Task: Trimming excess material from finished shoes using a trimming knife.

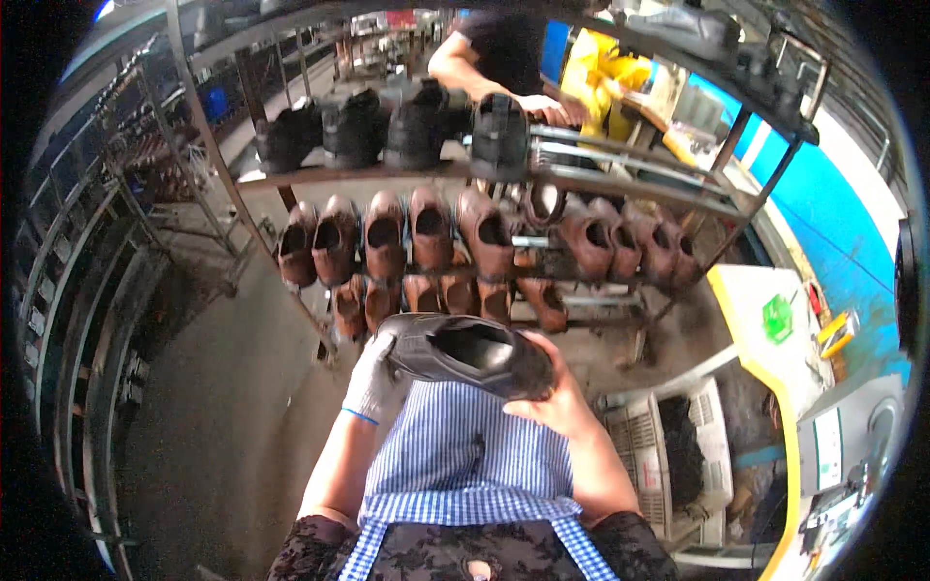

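A black shoe [426, 347] lies sideways between my two hands, its opening facing up. My left hand [371, 373], in a white knit glove with a blue cuff edge, grips one end. At the other end my bare right hand [554, 392] is closed round the shoe, the thumb along its near side. Just beyond stands a metal shoe rack [387, 179]. Its middle tier carries brown shoes [385, 242], with tan shoes [450, 295] on the tier below. Several black shoes [417, 131] sit on the tier above.
Behind the rack, another person's hand [554, 108] reaches near yellow material [605, 82]. To the right is a yellow-edged white table [760, 310] with a green object [778, 318]. Below it, a white plastic crate [644, 465] holds dark items. Metal racks [68, 387] line the left side.
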A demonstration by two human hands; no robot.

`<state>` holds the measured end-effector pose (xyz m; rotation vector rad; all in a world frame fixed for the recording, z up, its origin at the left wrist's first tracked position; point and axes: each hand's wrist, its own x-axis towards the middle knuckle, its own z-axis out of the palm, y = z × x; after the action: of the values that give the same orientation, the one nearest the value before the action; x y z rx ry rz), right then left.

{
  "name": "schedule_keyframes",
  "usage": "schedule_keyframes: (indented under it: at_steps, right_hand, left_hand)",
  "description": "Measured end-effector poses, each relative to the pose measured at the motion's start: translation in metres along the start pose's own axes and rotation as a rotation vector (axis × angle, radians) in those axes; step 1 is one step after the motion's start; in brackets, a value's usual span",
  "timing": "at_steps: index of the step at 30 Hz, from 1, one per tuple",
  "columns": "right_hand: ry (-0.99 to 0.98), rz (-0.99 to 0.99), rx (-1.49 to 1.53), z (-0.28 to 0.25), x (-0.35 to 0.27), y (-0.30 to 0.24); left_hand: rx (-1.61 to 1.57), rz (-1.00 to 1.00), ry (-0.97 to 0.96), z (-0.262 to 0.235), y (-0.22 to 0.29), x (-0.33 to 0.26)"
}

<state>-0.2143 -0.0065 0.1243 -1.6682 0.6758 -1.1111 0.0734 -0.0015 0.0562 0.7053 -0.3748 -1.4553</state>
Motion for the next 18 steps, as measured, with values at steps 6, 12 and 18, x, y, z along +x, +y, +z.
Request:
schedule_keyframes:
  at_steps: [6, 12, 18]
  right_hand:
    - [0.523, 0.058, 0.546, -0.051, -0.012, -0.017]
    - [0.802, -0.637, -0.136, -0.103, 0.096, -0.124]
    - [0.812, -0.748, -0.069, -0.149, 0.275, -0.202]
  left_hand:
    - [0.066, 0.122, -0.354, 0.101, 0.053, -0.008]
    - [0.246, 0.014, -0.443, 0.096, 0.02, -0.04]
    - [0.278, -0.164, -0.319, 0.054, -0.017, -0.056]
